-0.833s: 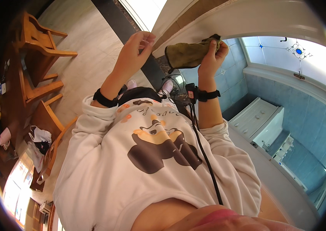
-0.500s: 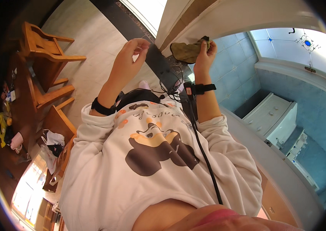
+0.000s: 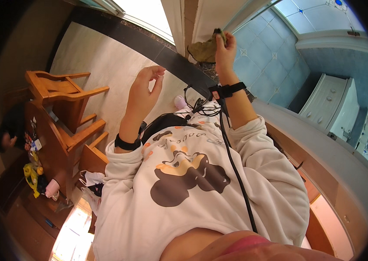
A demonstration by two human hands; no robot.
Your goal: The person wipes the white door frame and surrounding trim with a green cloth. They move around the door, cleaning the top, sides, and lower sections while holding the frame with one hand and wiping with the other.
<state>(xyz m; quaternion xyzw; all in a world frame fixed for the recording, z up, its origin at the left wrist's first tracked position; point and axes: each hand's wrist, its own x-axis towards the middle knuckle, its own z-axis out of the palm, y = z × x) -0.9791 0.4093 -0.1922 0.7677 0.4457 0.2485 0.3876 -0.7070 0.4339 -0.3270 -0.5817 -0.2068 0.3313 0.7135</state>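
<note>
The right hand [image 3: 224,45] is closed around a crumpled olive-brown cloth [image 3: 203,50], with the fingers pinching its top edge. The cloth is pressed against the pale door frame [image 3: 201,17], right where the frame meets the blue tiled wall [image 3: 271,61]. The left hand [image 3: 145,89] is held up in the air, near the cloth but not touching it. It holds nothing, and its fingers are bent and loose, with the thumb and fingertips close together. Both wrists wear a black band, and a black cable [image 3: 236,174] runs from the right wrist band down over a cream sweatshirt [image 3: 192,191] with a brown cartoon picture on it. Well away from the cloth, past the left hand, stands a wooden chair [image 3: 66,93] beside a wooden table [image 3: 44,143] that carries small things, one of them yellow. Past the right arm, away from the cloth on the other side, a white cabinet [image 3: 331,106] with drawers stands against the blue wall. The floor [image 3: 101,61] between the chair and the door frame is pale, with a dark strip along its edge.
</note>
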